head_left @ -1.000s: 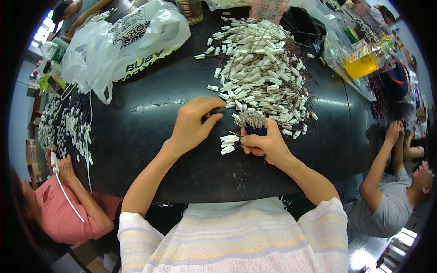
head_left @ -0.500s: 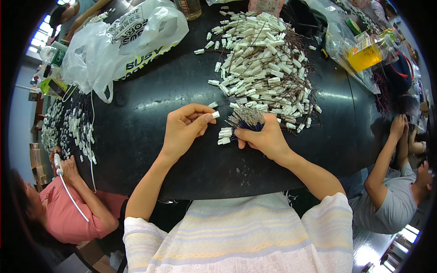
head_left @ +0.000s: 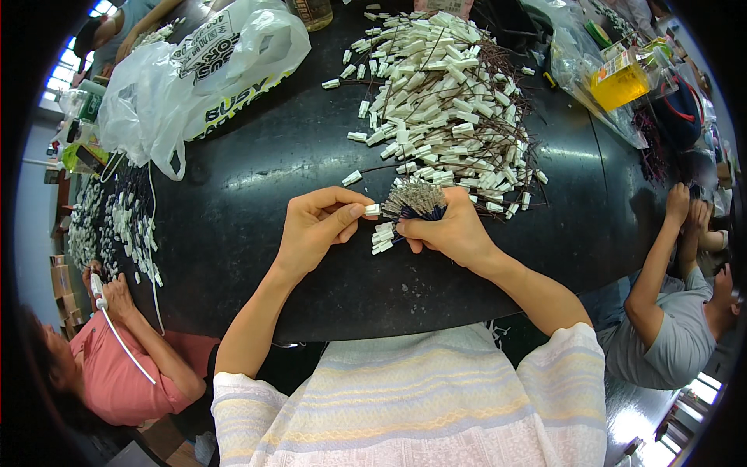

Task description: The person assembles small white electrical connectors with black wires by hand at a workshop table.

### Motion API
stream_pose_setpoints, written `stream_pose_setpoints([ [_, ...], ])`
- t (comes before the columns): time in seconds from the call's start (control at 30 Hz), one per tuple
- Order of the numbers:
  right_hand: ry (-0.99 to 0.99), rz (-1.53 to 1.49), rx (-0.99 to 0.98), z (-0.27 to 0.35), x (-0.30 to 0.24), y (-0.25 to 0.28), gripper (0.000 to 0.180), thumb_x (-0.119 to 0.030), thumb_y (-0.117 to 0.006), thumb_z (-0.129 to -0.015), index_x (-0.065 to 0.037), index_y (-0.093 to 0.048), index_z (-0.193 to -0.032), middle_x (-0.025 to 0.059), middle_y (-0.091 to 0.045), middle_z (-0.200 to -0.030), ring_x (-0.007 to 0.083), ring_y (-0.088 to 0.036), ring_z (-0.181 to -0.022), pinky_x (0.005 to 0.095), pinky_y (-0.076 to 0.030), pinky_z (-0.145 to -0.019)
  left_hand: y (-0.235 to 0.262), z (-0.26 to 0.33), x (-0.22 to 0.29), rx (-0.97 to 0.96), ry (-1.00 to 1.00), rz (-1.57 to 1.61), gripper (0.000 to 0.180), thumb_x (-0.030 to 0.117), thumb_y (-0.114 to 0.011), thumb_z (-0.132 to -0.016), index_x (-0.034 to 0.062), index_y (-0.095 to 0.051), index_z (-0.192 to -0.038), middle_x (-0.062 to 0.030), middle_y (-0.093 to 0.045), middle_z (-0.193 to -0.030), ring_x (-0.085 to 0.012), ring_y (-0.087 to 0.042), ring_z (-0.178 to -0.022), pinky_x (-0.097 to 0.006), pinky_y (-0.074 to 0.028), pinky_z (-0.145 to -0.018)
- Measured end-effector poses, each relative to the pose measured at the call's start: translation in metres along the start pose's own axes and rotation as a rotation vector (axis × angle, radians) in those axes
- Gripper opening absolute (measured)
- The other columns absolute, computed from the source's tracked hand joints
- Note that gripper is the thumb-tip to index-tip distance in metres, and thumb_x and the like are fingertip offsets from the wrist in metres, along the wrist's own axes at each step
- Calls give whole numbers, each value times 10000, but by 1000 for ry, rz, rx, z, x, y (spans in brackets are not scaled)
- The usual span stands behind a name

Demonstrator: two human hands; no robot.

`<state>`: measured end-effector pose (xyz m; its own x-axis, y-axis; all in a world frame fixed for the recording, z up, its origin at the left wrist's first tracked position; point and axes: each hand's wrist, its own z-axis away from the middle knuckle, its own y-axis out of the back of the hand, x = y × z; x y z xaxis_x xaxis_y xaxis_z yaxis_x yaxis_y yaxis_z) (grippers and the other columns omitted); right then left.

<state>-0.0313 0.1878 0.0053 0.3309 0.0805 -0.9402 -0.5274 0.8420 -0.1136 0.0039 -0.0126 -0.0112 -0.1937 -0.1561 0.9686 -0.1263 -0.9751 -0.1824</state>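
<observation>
A small white plastic connector housing (head_left: 372, 210) is pinched between the thumb and forefinger of my left hand (head_left: 317, 227). Closed round a bundle of dark wires (head_left: 420, 201), my right hand (head_left: 459, 231) sits just to its right. The wires' pale metallic ends fan out at the top of the bundle. Several white connectors (head_left: 383, 237) stick out below, beside my right thumb. Beyond both hands lies a big heap of white connectors with brown wires (head_left: 447, 101). One loose connector (head_left: 352, 178) lies on the black table between the heap and my left hand.
A white plastic bag (head_left: 210, 78) stands at the far left, near more wired connectors (head_left: 132, 226). A bottle of yellow liquid (head_left: 620, 82) is at the far right. One person in pink (head_left: 132, 358) sits at left, another in grey (head_left: 661, 335) at right.
My left hand has brought the white connector slightly lower and nearer the wire bundle. My right hand keeps its grip. The whole view has shifted a little.
</observation>
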Motion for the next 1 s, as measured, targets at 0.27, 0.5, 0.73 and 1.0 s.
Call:
stream_pose_setpoints([
  [0.27, -30, -55, -63, -2, 4, 6, 40, -9, -614, -715, -3, -600, -752, 10, -548, -546, 55, -485, -452, 201, -348, -407, -9, 3, -1, -31, 4, -143, 106, 44, -589, -828, -31, -637, -885, -37, -591, -653, -49, -457, -494, -185, -347, -442],
  [0.5, 45, -11, -49, 0, 2, 2, 32, -10, -604, -723, -2, -596, -753, 9, -548, -551, 57, -499, -490, 209, -377, -459, -14, 5, -1, 4, -24, -266, 87, 18, -590, -812, -38, -628, -866, -28, -582, -615, -44, -465, -477, -179, -355, -437],
  [0.73, 8, 16, -27, 1, -3, 4, 85, -18, -570, -758, 1, -560, -840, 12, -544, -550, 71, -506, -479, 219, -381, -464, 4, 2, 8, -59, -146, -486, 109, 36, -623, -783, -17, -632, -878, -25, -583, -616, -33, -459, -500, -195, -360, -440],
  [1.0, -88, -46, -9, -1, -2, 0, 68, -30, -567, -771, -6, -546, -830, 18, -539, -566, 60, -488, -459, 195, -342, -413, 12, -25, -2, 269, -675, -1156, 164, 47, -656, -749, 19, -612, -905, -39, -570, -698, -63, -490, -584, -218, -371, -519],
])
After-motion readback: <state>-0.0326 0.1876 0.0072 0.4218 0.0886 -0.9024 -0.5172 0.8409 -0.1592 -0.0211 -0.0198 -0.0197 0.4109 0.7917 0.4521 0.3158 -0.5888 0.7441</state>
